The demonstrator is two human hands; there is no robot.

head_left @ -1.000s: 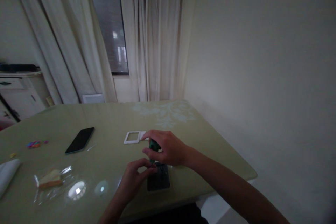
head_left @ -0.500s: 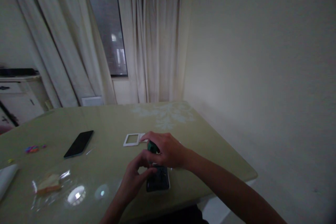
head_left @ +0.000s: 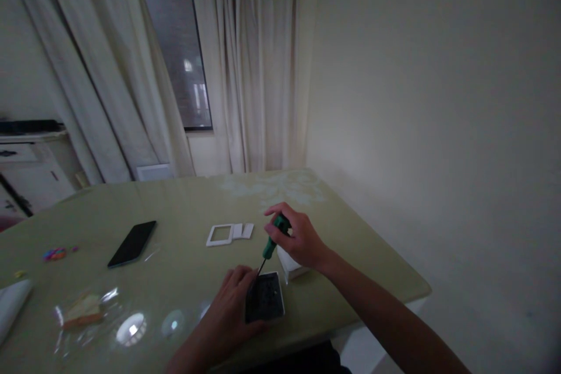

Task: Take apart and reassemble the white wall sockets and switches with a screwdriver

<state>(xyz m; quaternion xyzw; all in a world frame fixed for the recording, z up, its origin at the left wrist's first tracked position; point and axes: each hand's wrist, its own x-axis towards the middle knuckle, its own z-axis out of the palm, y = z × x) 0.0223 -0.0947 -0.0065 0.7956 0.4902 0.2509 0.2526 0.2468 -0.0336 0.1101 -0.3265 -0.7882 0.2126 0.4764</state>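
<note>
A screwdriver (head_left: pixel 270 243) with a green handle is gripped in my right hand (head_left: pixel 298 236), its shaft tilted down to the left. The tip meets the upper left part of a square switch housing (head_left: pixel 265 299), dark inside with a white rim, on the table near its front edge. My left hand (head_left: pixel 234 307) is wrapped around the housing's left side, thumb along the near edge. Beyond lie a white square frame (head_left: pixel 220 235) and two small white plates (head_left: pixel 242 231). A white box-like piece (head_left: pixel 291 264) sits partly hidden under my right hand.
A black phone (head_left: pixel 132 243) lies on the green table (head_left: pixel 184 204) to the left. Farther left are wrapped bread (head_left: pixel 83 311), small colourful pieces (head_left: pixel 55 254) and a white object (head_left: pixel 11 307) at the frame edge. A wall (head_left: pixel 416 128) rises on the right.
My right hand has moved up and right with the screwdriver, which now leans instead of standing over the housing. My left hand has shifted from near the screwdriver to the housing's left side.
</note>
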